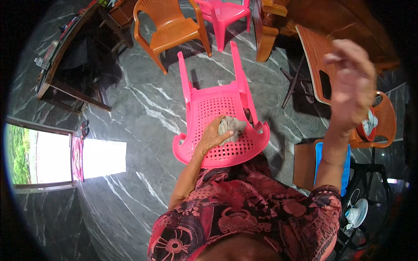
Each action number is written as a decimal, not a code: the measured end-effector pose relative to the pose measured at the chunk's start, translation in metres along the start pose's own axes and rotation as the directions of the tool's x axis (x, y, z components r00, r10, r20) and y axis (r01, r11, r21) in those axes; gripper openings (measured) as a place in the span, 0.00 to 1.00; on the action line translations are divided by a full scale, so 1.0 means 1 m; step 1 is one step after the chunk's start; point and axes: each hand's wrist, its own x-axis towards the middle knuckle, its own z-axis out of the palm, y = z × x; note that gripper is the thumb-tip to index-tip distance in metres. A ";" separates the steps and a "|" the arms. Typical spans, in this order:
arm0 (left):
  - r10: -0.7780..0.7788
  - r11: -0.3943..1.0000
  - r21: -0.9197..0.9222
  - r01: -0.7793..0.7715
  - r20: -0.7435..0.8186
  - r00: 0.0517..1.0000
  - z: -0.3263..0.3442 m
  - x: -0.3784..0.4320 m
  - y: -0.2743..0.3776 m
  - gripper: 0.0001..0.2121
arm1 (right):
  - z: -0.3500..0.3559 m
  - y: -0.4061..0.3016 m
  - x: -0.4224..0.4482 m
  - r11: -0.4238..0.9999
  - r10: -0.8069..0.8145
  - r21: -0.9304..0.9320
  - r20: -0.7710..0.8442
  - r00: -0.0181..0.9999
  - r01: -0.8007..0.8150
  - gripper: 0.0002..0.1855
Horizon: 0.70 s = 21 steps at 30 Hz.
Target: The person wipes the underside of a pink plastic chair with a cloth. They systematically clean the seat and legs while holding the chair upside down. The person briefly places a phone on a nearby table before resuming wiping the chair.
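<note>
A pink plastic armchair (215,101) stands directly before me, its perforated panel facing up and its curved rim close to my clothing. Two of its legs point away from me. On the perforated panel, my left hand (210,135) grips a crumpled grey cloth (232,130) and presses it against the plastic. My right hand (354,81) is raised at the right, blurred, with its fingers loosely curved and nothing visible in it. It appears in front of a folding table with a wood-grain top (315,62), and no contact between them shows.
An orange plastic armchair (176,34) and another pink chair (230,11) stand beyond. A dark wooden table (49,81) is at left, near a bright doorway. At right are an orange chair (387,120) holding a red basin (361,132), a blue plastic crate (318,163) and a fan (359,213).
</note>
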 end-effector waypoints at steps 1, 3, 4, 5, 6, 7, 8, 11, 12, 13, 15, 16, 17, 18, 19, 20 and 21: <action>-0.012 0.999 0.033 0.014 -0.039 0.999 -0.001 -0.007 0.000 0.41 | 0.002 -0.009 0.013 0.998 -0.028 0.060 -0.006 1.000 0.028 0.16; -0.032 0.995 0.091 0.043 -0.115 0.993 0.000 -0.022 0.000 0.43 | -0.004 -0.006 0.009 0.996 -0.010 -0.084 0.127 0.992 0.021 0.24; -0.063 0.994 0.074 0.080 -0.207 0.976 0.003 -0.031 -0.004 0.42 | 0.012 -0.002 0.007 0.999 0.022 -0.028 0.127 0.992 -0.019 0.20; -0.103 0.993 0.025 0.112 -0.235 0.966 0.004 -0.042 -0.009 0.40 | 0.038 0.007 -0.006 0.993 0.110 -0.068 0.195 0.975 -0.099 0.18; -0.114 0.993 -0.041 0.107 -0.236 0.965 0.008 -0.040 -0.004 0.39 | 0.056 0.008 -0.014 0.972 0.206 -0.168 0.262 0.943 -0.166 0.15; -0.142 0.989 -0.087 0.123 -0.255 0.956 0.007 -0.044 -0.003 0.38 | 0.071 0.027 -0.038 0.928 0.317 -0.312 0.364 0.876 -0.206 0.16; -0.158 0.983 -0.136 0.125 -0.261 0.953 0.008 -0.043 -0.001 0.36 | 0.093 0.050 -0.073 0.898 0.425 -0.298 0.399 0.812 -0.324 0.17; -0.087 0.995 -0.076 0.060 -0.429 0.899 0.002 -0.056 -0.002 0.30 | 0.136 0.101 -0.202 0.828 0.548 -0.482 0.591 0.592 -0.286 0.33; -0.095 0.995 -0.058 0.076 -0.507 0.856 -0.004 -0.065 -0.002 0.27 | 0.149 0.101 -0.232 0.827 0.560 -0.463 0.618 0.552 -0.320 0.34; -0.102 0.995 -0.043 0.095 -0.583 0.806 -0.011 -0.075 -0.002 0.24 | 0.158 0.095 -0.250 0.823 0.568 -0.444 0.646 0.510 -0.355 0.36; -0.134 0.966 0.068 0.249 -0.692 0.709 -0.023 -0.094 -0.013 0.22 | 0.164 0.081 -0.262 0.802 0.597 -0.456 0.595 0.538 -0.385 0.36; -0.074 0.954 0.157 0.256 -0.702 0.708 -0.027 -0.101 -0.023 0.23 | 0.162 0.081 -0.263 0.791 0.611 -0.469 0.563 0.556 -0.393 0.36; -0.018 0.936 0.239 0.259 -0.702 0.712 -0.026 -0.108 -0.038 0.24 | 0.154 0.084 -0.264 0.794 0.602 -0.469 0.519 0.607 -0.388 0.36; 0.034 0.908 0.320 0.269 -0.698 0.715 -0.023 -0.114 -0.045 0.24 | 0.144 0.090 -0.266 0.798 0.591 -0.463 0.475 0.652 -0.386 0.36; 0.052 0.915 0.328 0.236 -0.674 0.737 -0.019 -0.113 -0.044 0.25 | 0.132 0.098 -0.265 0.804 0.574 -0.459 0.428 0.698 -0.379 0.36; 0.070 0.920 0.336 0.202 -0.648 0.759 -0.016 -0.111 -0.042 0.26 | 0.114 0.108 -0.260 0.809 0.503 -0.501 0.324 0.801 -0.306 0.28; 0.087 0.923 0.344 0.174 -0.626 0.775 -0.016 -0.109 -0.038 0.27 | 0.095 0.114 -0.247 0.781 0.531 -0.510 0.242 0.812 -0.359 0.22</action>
